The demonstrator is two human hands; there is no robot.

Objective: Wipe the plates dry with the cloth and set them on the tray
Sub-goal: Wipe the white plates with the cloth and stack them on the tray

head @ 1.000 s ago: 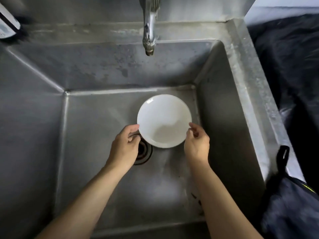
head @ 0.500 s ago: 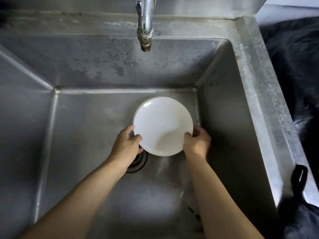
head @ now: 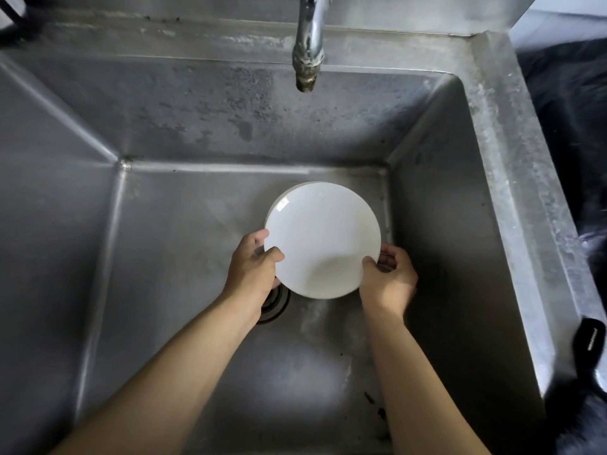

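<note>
Round white glossy plate [head: 323, 239] now held above the floor of the dull, stained stainless-steel sink [head: 203, 126], near its back right corner, with the chrome tap spout [head: 307, 50] above and behind it. Compared with a second ago, the plate sits fuller between the hands, and a second pale rim shows at its upper left edge, so there may be more than one plate stacked; cannot tell for sure. Left hand [head: 254, 269] grips the plate's left edge, thumb on top and fingers beneath; right hand [head: 387, 279] pinches the lower right edge the same way, where earlier only fingertips met the rim. Round dark drain [head: 274, 307] is half hidden under the left wrist. Judged: pickup from the sink is secured, while wiping has not begun; neither cloth nor tray is in view. Black fabric [head: 571, 126] lies right of the sink. A black strap [head: 589, 336] carries small pale marks, too small to read; no other writing is seen.
</note>
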